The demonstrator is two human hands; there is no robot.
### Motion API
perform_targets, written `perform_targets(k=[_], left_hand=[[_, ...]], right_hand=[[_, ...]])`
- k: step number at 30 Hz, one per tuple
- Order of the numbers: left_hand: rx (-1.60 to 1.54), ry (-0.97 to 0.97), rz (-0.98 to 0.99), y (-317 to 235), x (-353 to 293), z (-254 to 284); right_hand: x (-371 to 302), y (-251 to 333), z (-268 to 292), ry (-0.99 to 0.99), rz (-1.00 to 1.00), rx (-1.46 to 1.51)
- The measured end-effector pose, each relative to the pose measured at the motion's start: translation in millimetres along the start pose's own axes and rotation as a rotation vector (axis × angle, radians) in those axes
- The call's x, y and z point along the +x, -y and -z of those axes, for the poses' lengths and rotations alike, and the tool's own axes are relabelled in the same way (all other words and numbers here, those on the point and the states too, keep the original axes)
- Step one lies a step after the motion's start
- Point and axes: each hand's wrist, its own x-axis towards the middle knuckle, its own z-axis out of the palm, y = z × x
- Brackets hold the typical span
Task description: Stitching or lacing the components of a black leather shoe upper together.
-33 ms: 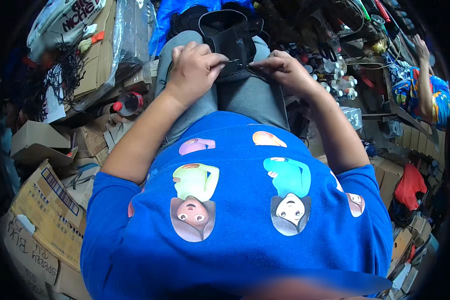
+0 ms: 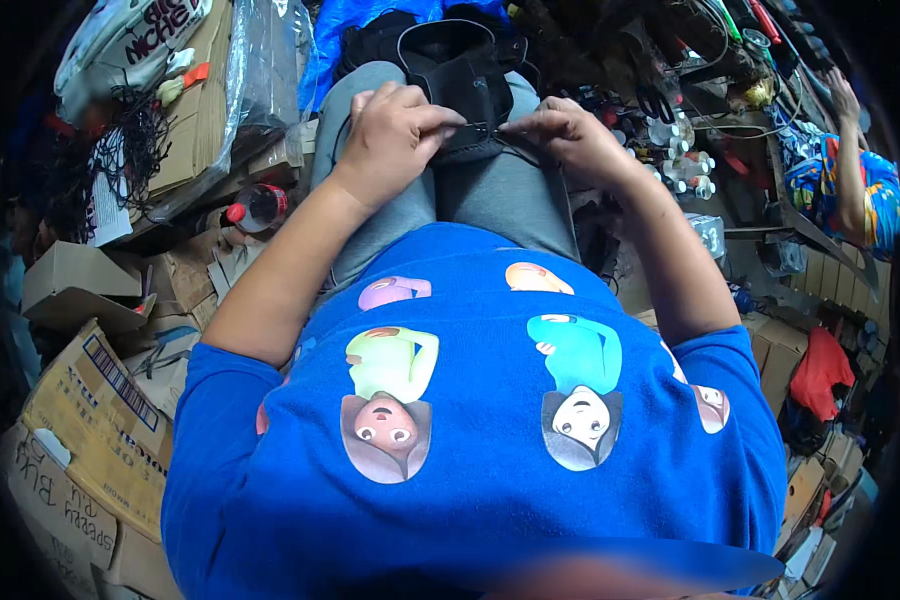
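Note:
A black leather-like piece [image 2: 462,88], shaped like a shoe upper with a rounded, pale-edged opening, rests across my knees. My left hand [image 2: 395,130] is at its near left edge, thumb and forefinger pinched together. Opposite, my right hand [image 2: 575,138] pinches at the near right edge, fingertips touching or almost touching the piece. Between the two pinches a thin, pale line shows, like thread or a needle; it is too fine to tell which. What exactly sits inside each pinch is hidden by the fingertips.
Left of my legs lie a red-capped bottle [image 2: 260,207], a tangle of black laces [image 2: 130,140] and an open carton [image 2: 82,285]. Several small bottles [image 2: 685,165] stand to the right. Another person's arm [image 2: 850,160] is at the far right, near a red cloth [image 2: 820,373].
My left hand has shifted slightly to the right, bringing its fingertips closer to my right hand. The right hand and the black piece stay nearly in place.

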Motion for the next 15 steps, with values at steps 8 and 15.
perform_targets(k=[8, 15], left_hand=[[0.043, 0.120, 0.058, 4.6, 6.9, -4.3], [0.036, 0.124, 0.053, 5.3, 7.3, -5.6]], right_hand=[[14.0, -7.8, 4.9, 0.060, 0.015, 0.072], [14.8, -8.7, 6.4, 0.093, 0.029, 0.147]])
